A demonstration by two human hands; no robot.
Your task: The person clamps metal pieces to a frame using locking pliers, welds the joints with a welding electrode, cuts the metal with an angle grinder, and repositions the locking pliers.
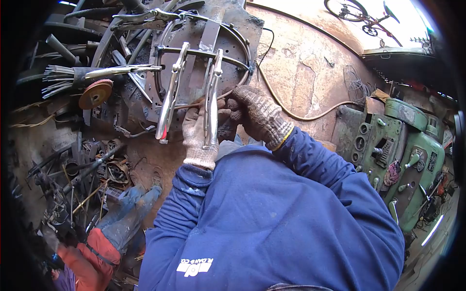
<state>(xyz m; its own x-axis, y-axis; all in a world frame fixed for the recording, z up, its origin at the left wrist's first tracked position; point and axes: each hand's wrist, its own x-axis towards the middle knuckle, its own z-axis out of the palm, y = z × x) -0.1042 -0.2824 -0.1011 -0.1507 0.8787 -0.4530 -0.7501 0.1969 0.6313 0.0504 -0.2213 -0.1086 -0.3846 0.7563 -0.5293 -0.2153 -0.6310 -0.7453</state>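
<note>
A round metal frame [246, 46] with a crossbar lies on a dark steel plate [145, 104] in front of me. Several locking pliers clamp it; two of them, the left pliers [171, 97] and the right pliers [212, 102], point toward my body. My left hand [198, 138], in a pale knit glove, is closed behind the right pliers at the frame's near edge. Beside it, my right hand [259, 114], in a darker knit glove, has its fingers curled at that edge. A thin rod [187, 105] runs into both hands; what each grips is partly hidden.
At left are a worn grinding disc [95, 94], a bundle of thin rods [56, 80] and scrap metal. A person in red [99, 247] works at lower left. A green machine [412, 160] stands right. A hose [291, 114] crosses the floor; a bicycle [369, 19] is beyond.
</note>
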